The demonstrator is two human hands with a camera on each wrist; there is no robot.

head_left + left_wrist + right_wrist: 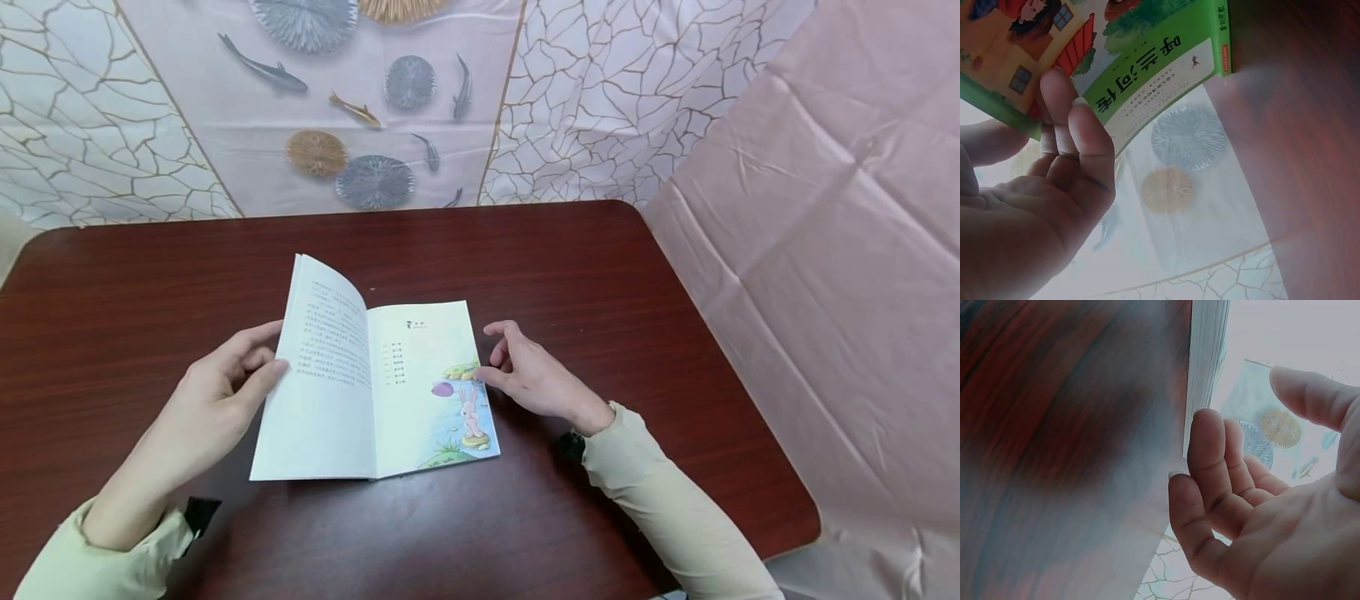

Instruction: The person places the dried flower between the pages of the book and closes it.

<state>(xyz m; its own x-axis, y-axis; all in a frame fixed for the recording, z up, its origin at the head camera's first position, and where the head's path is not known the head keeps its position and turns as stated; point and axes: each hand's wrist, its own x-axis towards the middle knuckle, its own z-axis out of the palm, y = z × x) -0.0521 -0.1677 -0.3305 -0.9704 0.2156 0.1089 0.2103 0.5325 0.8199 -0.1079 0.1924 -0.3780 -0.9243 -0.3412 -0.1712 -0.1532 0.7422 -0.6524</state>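
Observation:
An opened paperback book (pixel 420 392) lies on the table, its right page showing a short list and a drawn rabbit by water. Its left side, a text page (pixel 322 400) with the cover behind, stands raised at a slant. My left hand (pixel 217 383) pinches that side at its outer edge, thumb on the page and fingers behind. In the left wrist view the green illustrated cover (pixel 1141 56) rests against the fingertips. My right hand (pixel 536 375) is at the book's right edge, fingers loosely bent and thumb tip close to the page. The page-block edge (pixel 1207 362) shows beside those fingers.
The dark red-brown wooden table (pixel 615 283) has rounded corners. Behind it hangs a patterned cloth (pixel 247 150) with fish and round shapes, and a plain pinkish cloth (pixel 840 250) hangs along the right side.

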